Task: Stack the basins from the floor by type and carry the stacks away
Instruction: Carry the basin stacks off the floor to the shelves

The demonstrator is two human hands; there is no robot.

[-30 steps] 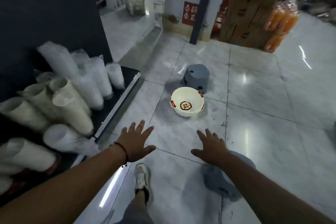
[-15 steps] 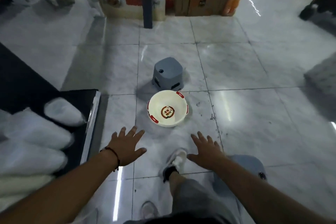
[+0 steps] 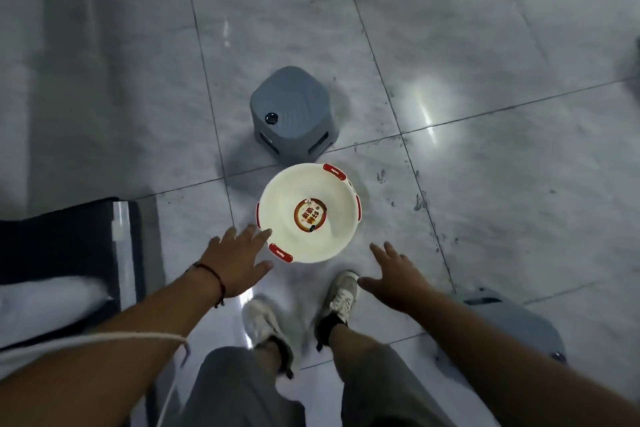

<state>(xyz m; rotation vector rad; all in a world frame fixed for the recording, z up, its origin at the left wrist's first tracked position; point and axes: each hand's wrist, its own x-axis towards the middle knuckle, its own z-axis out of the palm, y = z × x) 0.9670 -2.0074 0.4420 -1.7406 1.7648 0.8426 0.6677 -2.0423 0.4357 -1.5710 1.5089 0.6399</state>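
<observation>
A white basin (image 3: 332, 243) with red rim tabs and a round label inside sits upright on the marble floor straight ahead. Just behind it a grey basin (image 3: 292, 111) lies upside down. Another grey basin (image 3: 519, 326) lies at my lower right, partly hidden by my right arm. My left hand (image 3: 239, 262) is spread, its fingertips at the white basin's left rim. My right hand (image 3: 398, 276) is spread too, a little short of the basin's right side. Neither hand holds anything.
A low black shelf (image 3: 65, 236) with white wrapped goods (image 3: 45, 302) juts in at the left. My two feet in pale shoes (image 3: 341, 295) stand just before the white basin. Open tiled floor (image 3: 502, 149) stretches to the right and beyond.
I have stepped closer and tilted my view down. Both hands have advanced toward the white basin, the left one reaching its rim.
</observation>
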